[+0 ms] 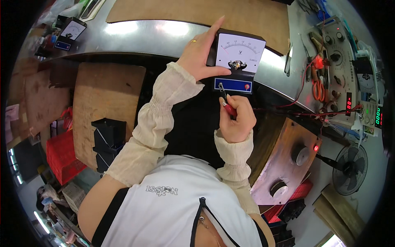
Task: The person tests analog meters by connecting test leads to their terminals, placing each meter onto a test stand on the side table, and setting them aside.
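A black panel voltmeter [242,52] with a white dial stands tilted at the front edge of the metal bench. My left hand [196,57] grips its left side, thumb across the lower front and fingers along the edge. Below the dial is a blue terminal strip [234,85] with a red terminal at its right end. My right hand [239,119] pinches a red-sleeved crocodile clip [229,108]. The clip's metal tip is at the strip's left terminal; whether it bites on it I cannot tell.
At right stand a grey power supply [339,68] with red digits, orange-handled pliers [318,88] and red leads. A box with two dials [288,162] and a fan [349,169] are lower right. Another meter [70,33] sits far left, black cases [108,138] and a red crate [63,156] below.
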A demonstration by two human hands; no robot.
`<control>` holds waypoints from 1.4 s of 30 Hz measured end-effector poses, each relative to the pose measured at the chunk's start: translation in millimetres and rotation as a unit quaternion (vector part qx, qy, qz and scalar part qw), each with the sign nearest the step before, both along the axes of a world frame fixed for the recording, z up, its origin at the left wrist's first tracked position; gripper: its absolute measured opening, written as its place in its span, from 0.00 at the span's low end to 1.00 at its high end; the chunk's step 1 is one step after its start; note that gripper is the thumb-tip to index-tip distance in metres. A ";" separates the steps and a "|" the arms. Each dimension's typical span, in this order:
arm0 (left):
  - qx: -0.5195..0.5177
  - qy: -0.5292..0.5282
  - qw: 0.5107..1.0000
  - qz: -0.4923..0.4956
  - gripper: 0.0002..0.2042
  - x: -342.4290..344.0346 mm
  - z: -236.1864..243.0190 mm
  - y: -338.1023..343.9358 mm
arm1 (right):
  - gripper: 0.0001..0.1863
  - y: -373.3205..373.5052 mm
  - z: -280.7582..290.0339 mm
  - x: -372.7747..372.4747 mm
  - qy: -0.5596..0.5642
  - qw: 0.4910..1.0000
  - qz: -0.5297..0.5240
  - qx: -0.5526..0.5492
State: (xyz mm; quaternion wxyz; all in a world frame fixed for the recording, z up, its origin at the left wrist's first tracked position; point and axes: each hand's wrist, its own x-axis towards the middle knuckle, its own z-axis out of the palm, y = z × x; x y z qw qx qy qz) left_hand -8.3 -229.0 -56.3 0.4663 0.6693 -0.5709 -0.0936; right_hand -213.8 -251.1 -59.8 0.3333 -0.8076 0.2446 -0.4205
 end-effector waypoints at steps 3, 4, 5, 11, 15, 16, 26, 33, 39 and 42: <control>0.019 0.000 1.000 0.000 0.61 1.1 -0.6 1.5 | 0.13 2.6 -5.2 3.5 -0.008 1.000 -0.018 0.020; 0.018 0.000 1.000 -0.001 0.61 2.2 -1.4 1.1 | 0.12 3.9 -7.3 5.1 -0.016 0.999 -0.029 0.041; 0.012 0.003 1.000 -0.006 0.61 3.1 -2.6 0.8 | 0.12 4.5 -11.7 5.6 -0.017 0.999 -0.030 0.040; 0.027 0.021 0.999 0.001 0.60 0.1 0.7 3.6 | 0.19 9.7 -2.1 -3.8 -0.119 0.947 -0.045 0.296; -0.001 -0.006 1.000 0.004 0.60 -1.7 -2.8 1.6 | 0.11 -11.2 -15.1 -28.1 -0.109 0.976 -0.084 0.170; -0.001 -0.007 1.000 -0.002 0.60 -0.5 -2.5 1.7 | 0.11 -15.4 -9.1 -30.1 -0.110 0.975 -0.090 0.170; -0.020 0.089 0.995 -0.034 0.59 1.0 -4.6 -4.4 | 0.10 -39.2 -6.7 -19.3 -0.019 0.992 -0.093 0.079; -0.006 0.059 0.998 -0.002 0.60 2.2 -5.5 0.8 | 0.11 -32.1 -4.0 -19.4 -0.005 0.979 -0.110 0.174; 0.029 0.040 0.999 -0.016 0.59 7.3 3.2 5.0 | 0.12 -35.5 0.6 -20.1 -0.002 0.987 -0.076 0.139; 0.009 0.050 0.998 -0.037 0.59 6.1 9.1 6.1 | 0.17 -33.1 9.6 -20.3 -0.003 0.994 -0.077 0.083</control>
